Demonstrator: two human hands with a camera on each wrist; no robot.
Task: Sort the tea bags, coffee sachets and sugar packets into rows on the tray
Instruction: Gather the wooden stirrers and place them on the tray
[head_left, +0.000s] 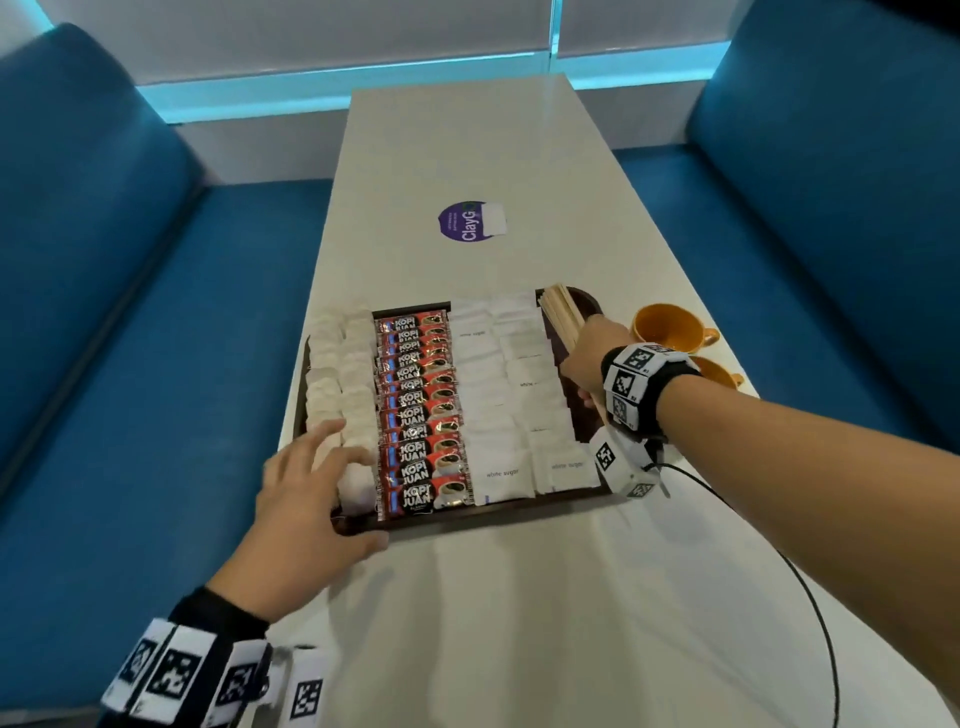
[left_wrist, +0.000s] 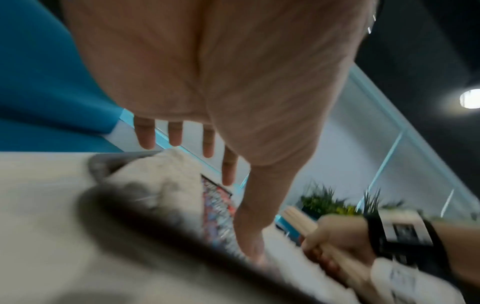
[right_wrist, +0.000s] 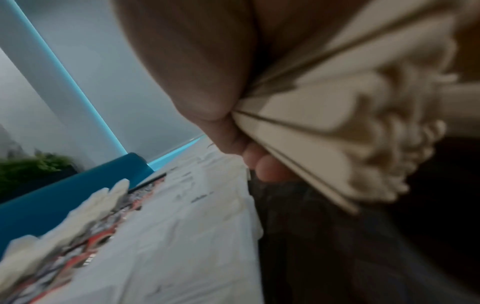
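a dark tray (head_left: 566, 500) sits in the middle of the head view on a long white surface (head_left: 519, 597). across it run rows, from frame left to right: pale tea bags (head_left: 340, 374), red coffee sachets (head_left: 418, 400), and white sugar packets (head_left: 511, 395). at the tray's right end lies a bundle of wooden stirrers (head_left: 561, 314).

the left hand (head_left: 306, 499) rests at the tray's lower left corner, its grip spread, fingers straight over the nearest tea bags and thumb against the near rim; the left wrist view shows the same fingers (left_wrist: 146, 134) splayed apart.

the right hand (head_left: 589, 358) is at the right end of the tray, its grip curled round the stirrers; the right wrist view shows the sticks (right_wrist: 324, 115) fanning out of the fist.

two orange cups (head_left: 670, 325) stand on the surface just right of the tray. a purple round sticker (head_left: 467, 222) lies higher in the frame. blue benches (head_left: 130, 291) flank both sides.
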